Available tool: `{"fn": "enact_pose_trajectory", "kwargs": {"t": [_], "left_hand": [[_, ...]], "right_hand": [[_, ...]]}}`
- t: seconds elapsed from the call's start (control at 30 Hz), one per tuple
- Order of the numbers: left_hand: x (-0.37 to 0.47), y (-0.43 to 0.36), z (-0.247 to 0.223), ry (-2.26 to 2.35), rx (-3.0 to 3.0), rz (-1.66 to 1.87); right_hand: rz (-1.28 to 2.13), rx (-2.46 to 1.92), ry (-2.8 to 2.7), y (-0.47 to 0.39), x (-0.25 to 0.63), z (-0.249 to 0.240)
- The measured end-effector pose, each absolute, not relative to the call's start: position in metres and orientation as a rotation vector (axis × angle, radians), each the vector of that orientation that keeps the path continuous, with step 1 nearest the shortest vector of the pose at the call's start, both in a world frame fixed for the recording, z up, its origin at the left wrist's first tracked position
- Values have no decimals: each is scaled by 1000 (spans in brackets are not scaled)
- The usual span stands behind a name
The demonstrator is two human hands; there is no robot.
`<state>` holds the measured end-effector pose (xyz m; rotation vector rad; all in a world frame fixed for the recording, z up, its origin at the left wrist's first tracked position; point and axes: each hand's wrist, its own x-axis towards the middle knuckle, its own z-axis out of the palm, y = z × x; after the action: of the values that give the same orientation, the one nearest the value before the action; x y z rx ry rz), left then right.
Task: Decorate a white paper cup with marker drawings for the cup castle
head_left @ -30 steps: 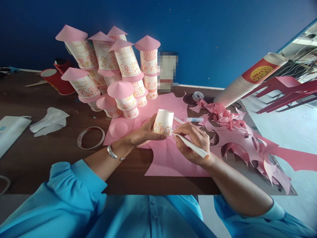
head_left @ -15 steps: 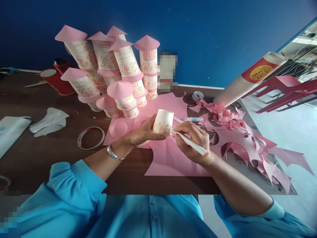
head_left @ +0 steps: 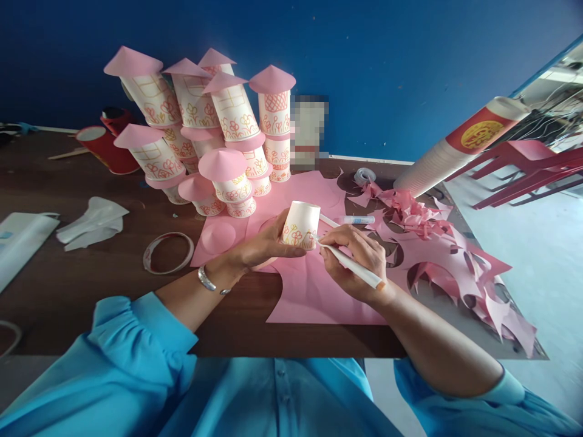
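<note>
My left hand (head_left: pixel 268 243) is closed round a white paper cup (head_left: pixel 301 221), held upside down over pink paper (head_left: pixel 319 291). Red and yellow flowers are drawn near the cup's rim. Between the fingers of my right hand (head_left: pixel 357 258) is a white marker pen (head_left: pixel 357 269) with an orange end; its tip is at the flowers on the cup's right side. Behind stand several towers of decorated paper cups (head_left: pixel 234 115) with pink cone roofs (head_left: pixel 272 80). Another marker (head_left: pixel 357 220) lies on the paper beyond my right hand.
Pink paper scraps (head_left: pixel 437 237) cover the table's right side, near a leaning stack of paper cups (head_left: pixel 428 164). A tape roll (head_left: pixel 148 258), crumpled white paper (head_left: pixel 93 223) and red cups (head_left: pixel 107 152) lie left. A small clear tape roll (head_left: pixel 364 176) sits at the back.
The hands, cup and marker keep almost the same place, with the marker tip still at the cup. The whole view has shifted very slightly.
</note>
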<state>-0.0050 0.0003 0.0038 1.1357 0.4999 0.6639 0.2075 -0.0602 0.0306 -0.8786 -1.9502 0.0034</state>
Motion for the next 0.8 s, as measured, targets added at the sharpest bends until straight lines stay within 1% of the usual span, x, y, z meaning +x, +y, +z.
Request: {"fn": "enact_pose_trajectory", "kwargs": {"t": [0.4, 0.8], "left_hand": [[-6, 3, -5, 517, 1122, 683], [-7, 2, -3, 543, 1191, 651]], "right_hand": [[13, -848, -1943, -61, 208, 30], [9, -864, -1968, -61, 207, 30]]}}
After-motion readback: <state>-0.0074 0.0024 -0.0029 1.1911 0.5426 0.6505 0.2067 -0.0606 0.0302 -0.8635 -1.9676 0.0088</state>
